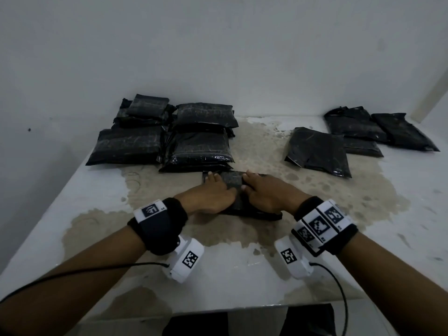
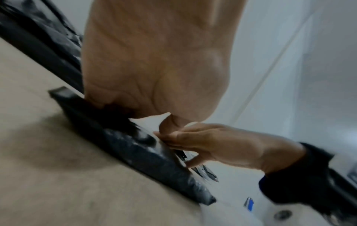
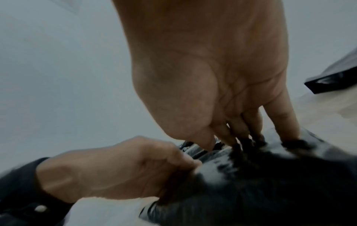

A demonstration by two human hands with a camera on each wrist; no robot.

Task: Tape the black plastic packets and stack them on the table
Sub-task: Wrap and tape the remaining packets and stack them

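Two hands lie on one black plastic packet (image 1: pixel 234 183) at the middle of the white table (image 1: pixel 242 275), just near of the left group of packets. The left hand (image 1: pixel 209 194) lies palm down on the packet's left part with its fingers stretched toward the far edge. The right hand (image 1: pixel 266 190) lies flat on the right part, fingers extended, thumb pointing toward the left hand. Neither hand closes round the packet; both press it with straight fingers. Between the two hands a lighter, greyish strip (image 1: pixel 231 181) shows across the top of the packet; whether it is tape cannot be told.

In the left wrist view the left palm (image 2: pixel 154 61) comes down onto the black packet (image 2: pixel 125 145), and the right hand (image 2: pixel 222 145) rests on its edge. In the right wrist view the right hand's fingertips (image 3: pixel 289 137) press into the glossy black plastic (image 3: pixel 260 183), with the left hand (image 3: pixel 125 168) close beside.

At the far left sits a stack of black packets (image 1: pixel 169 132), several layers deep, touching one another. At the far right a single packet (image 1: pixel 317 151) lies flat, and beyond it, near the wall, a smaller heap of packets (image 1: pixel 378 129) overlaps. A tan worn patch (image 1: pixel 266 141) spreads over the tabletop under and around the hands.
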